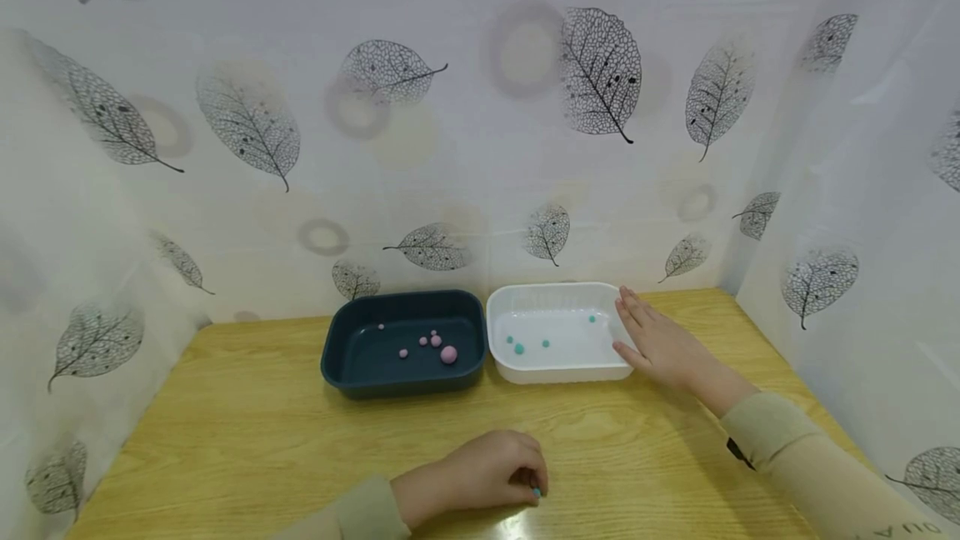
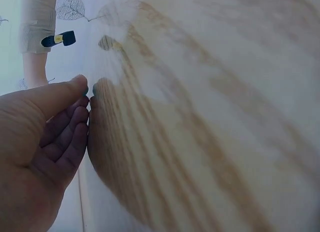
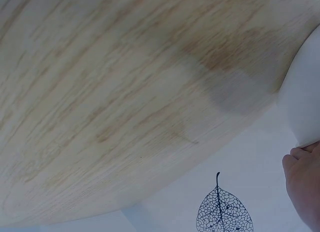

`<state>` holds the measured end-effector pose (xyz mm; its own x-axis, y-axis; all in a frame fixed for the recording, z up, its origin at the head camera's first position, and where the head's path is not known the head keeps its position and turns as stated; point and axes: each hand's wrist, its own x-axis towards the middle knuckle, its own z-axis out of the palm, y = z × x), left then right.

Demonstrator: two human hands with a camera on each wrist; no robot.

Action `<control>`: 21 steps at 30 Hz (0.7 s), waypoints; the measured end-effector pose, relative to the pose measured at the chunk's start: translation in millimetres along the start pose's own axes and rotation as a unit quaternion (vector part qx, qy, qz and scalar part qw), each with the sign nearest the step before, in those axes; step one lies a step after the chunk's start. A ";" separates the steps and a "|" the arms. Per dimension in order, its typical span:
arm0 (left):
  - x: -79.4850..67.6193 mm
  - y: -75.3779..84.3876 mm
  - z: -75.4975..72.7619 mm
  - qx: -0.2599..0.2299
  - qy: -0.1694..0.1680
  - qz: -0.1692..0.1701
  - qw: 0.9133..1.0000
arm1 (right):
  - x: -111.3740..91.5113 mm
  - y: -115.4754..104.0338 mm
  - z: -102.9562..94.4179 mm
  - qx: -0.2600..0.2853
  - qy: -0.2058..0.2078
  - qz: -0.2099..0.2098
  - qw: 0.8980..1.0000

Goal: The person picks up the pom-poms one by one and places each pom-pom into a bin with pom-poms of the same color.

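In the head view my left hand (image 1: pixel 480 471) is low over the front of the table, its thumb and fingertips pinching a tiny teal ball (image 1: pixel 536 492). The left wrist view shows that ball (image 2: pixel 86 91) mostly covered by the thumb, right at the tabletop. My right hand (image 1: pixel 663 347) lies with extended fingers against the right end of a white tray (image 1: pixel 562 374). A few small teal balls are scattered inside the tray, one of them a teal ball (image 1: pixel 519 349) larger than the others. In the right wrist view only part of the right hand (image 3: pixel 304 179) shows, at the tray's edge.
Left of the white tray, close beside it, stands a dark blue tray (image 1: pixel 405 391) holding several pink balls, the biggest a pink ball (image 1: pixel 448 355) near its right side. Both stand at the back of the wooden table (image 1: pixel 247 423), before a leaf-patterned curtain (image 1: pixel 480 157).
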<state>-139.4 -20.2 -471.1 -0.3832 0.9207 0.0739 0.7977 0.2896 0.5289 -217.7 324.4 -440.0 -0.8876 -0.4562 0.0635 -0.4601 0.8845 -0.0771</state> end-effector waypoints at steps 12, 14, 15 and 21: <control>0.9 -5.9 -1.2 -0.117 0.017 -0.059 0.991 | -0.1 0.9 2.1 -0.004 0.004 -0.003 1.000; 2.0 -7.3 -2.3 -0.133 0.029 -0.070 0.988 | -0.2 1.0 2.1 -0.004 0.004 -0.003 1.000; 2.7 -8.1 -3.0 -0.141 0.037 -0.075 0.986 | -0.3 1.0 2.0 -0.003 0.004 -0.002 1.000; 9.2 -11.5 -10.2 -0.201 0.084 -0.101 0.971 | -0.6 1.0 1.2 0.005 0.000 0.001 1.000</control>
<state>-156.9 -17.7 -467.8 -0.6098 0.7908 0.0538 0.4651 0.3020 0.8321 -217.7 325.5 -441.4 -0.8887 -0.4541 0.0630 -0.4582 0.8847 -0.0862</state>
